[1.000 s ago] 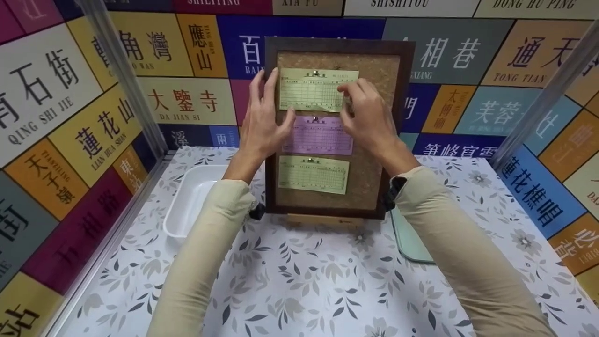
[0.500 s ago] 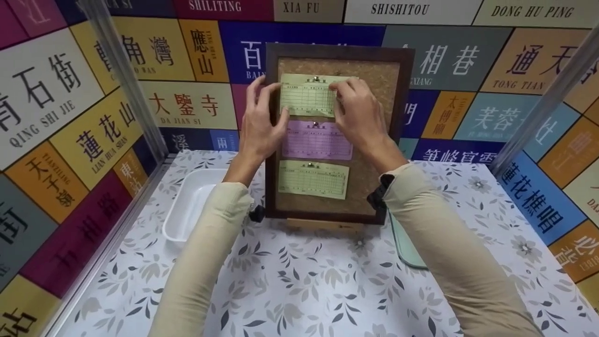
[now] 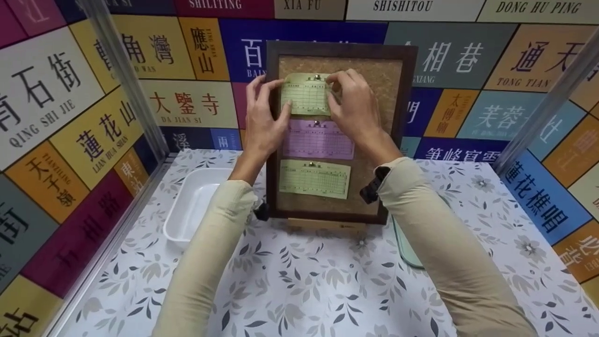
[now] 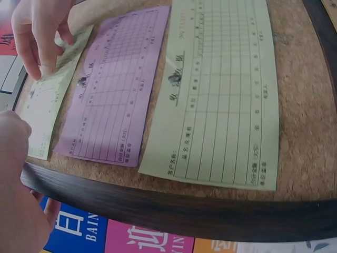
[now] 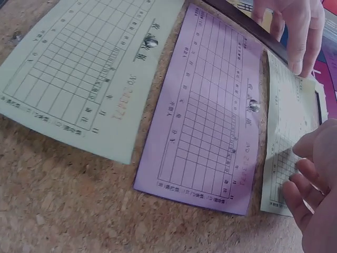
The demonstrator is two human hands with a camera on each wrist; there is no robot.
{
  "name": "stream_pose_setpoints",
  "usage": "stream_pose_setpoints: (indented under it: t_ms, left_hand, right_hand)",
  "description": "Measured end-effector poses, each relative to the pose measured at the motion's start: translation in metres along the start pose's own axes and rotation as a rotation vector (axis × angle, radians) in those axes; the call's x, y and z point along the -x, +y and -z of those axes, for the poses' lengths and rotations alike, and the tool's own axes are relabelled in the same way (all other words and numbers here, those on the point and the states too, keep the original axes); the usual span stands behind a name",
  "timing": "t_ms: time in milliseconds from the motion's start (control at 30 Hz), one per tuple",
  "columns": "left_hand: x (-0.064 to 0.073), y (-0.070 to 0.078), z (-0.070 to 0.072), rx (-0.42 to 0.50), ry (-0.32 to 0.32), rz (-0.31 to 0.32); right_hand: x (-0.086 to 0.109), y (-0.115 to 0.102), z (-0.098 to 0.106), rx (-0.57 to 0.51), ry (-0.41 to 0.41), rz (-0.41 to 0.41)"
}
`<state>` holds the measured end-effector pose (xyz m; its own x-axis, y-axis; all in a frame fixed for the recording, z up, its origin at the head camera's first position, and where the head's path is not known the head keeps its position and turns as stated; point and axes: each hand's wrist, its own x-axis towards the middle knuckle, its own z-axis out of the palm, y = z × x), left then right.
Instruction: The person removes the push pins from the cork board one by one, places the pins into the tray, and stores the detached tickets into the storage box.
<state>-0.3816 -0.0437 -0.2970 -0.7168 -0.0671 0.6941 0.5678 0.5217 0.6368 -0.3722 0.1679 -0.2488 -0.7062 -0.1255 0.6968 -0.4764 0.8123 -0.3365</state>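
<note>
A framed cork board (image 3: 327,206) stands upright with three printed receipt slips pinned one above another. The top green slip (image 3: 304,96) has its left end bent and its right end hidden behind my right hand. My left hand (image 3: 264,119) is at the frame's left side, thumb and index finger spread at the slip's left end, other fingers past the frame edge (image 4: 105,197). My right hand (image 3: 355,105) touches the slip just right of its metal pin (image 3: 317,77), fingers bent. I cannot tell whether they pinch the paper.
Below are the purple slip (image 3: 318,140) and the lower green slip (image 3: 314,180). A wooden stand (image 3: 327,224) shows under the board on the floral tablecloth (image 3: 304,281). A white tray (image 3: 171,224) is on the left, a pale green one (image 3: 405,248) on the right.
My right hand has moved left along the top slip toward its pin. My left hand stays at the left end, where the slip's upper corner now looks bent.
</note>
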Motion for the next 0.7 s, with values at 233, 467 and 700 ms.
stream_pose_setpoints:
  t_ms: [233, 467, 700]
  left_hand:
    - [0.000, 0.001, -0.001, 0.012, 0.011, 0.024]
    - [-0.002, -0.002, -0.004, 0.046, 0.027, 0.035]
    - [-0.001, -0.005, -0.007, 0.056, 0.061, 0.012]
  right_hand:
    - [-0.007, -0.003, -0.001, -0.043, 0.003, -0.013]
    - [-0.013, -0.007, -0.005, -0.068, 0.010, -0.007]
    - [-0.013, -0.007, -0.011, -0.089, 0.040, 0.018]
